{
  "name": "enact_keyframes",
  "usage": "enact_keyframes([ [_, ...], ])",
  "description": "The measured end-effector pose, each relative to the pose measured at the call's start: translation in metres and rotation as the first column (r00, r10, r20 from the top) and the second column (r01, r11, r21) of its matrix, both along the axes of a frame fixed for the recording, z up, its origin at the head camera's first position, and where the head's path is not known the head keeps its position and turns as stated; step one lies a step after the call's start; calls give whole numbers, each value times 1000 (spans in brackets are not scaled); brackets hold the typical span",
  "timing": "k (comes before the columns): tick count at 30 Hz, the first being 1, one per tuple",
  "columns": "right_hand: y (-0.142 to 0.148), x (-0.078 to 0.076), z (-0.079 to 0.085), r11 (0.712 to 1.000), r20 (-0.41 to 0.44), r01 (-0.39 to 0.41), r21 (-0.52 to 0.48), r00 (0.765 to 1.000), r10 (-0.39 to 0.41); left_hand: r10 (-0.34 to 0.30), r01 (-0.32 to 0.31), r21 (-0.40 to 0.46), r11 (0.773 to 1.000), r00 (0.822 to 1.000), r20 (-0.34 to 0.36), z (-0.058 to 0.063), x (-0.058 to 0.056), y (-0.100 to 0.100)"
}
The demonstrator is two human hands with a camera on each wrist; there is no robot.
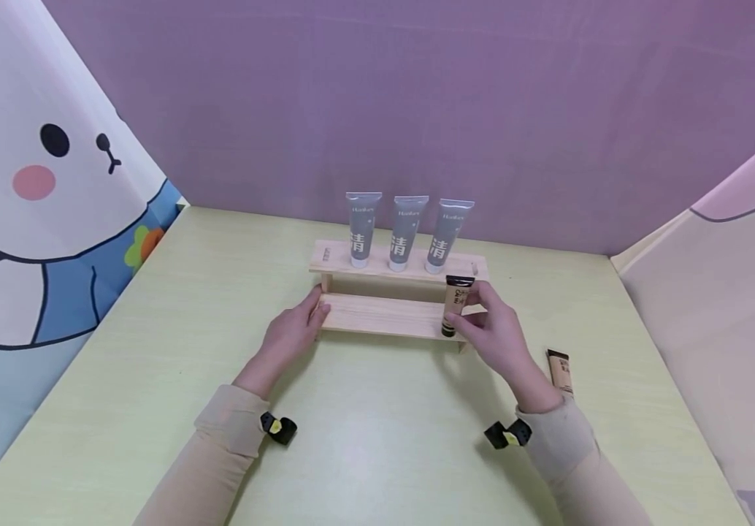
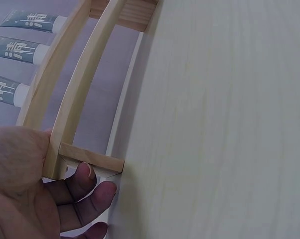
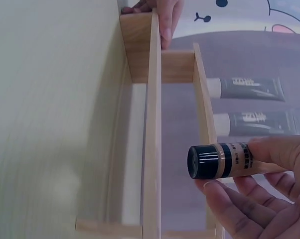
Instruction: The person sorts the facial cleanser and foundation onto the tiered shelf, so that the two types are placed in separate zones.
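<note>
A two-tier wooden rack stands near the back of the table. My left hand holds its left end; in the left wrist view curled fingers reach around the end. With thumb and fingers, my right hand pinches a small tan tube with a black cap at the right of the lower tier. The right wrist view shows its cap pointing down, apart from the board. Three grey-blue tubes with white caps stand in a row on the upper tier.
Another tan tube lies on the table beside my right wrist, partly hidden by the sleeve. A purple cloth hangs behind the table. Printed cloths flank both sides, the left one with a cartoon animal.
</note>
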State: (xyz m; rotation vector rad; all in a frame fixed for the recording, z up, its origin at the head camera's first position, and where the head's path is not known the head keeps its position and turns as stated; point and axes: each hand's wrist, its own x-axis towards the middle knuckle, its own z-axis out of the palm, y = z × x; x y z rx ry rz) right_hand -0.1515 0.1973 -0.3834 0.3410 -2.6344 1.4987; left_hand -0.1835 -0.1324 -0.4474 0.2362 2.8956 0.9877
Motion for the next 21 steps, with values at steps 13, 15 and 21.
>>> enact_keyframes([
  [13,-41,-17,-9,989,-33,-133,-63,991,131,13,-14,7,1000,1000,11,0,1,0],
  [15,-48,-19,-11,988,-41,-145,-59,989,142,15,-15,4,1000,1000,14,0,1,0],
  [21,-68,-26,-13,986,-43,-155,-61,987,153,15,-15,3,1000,1000,15,-1,1,0],
])
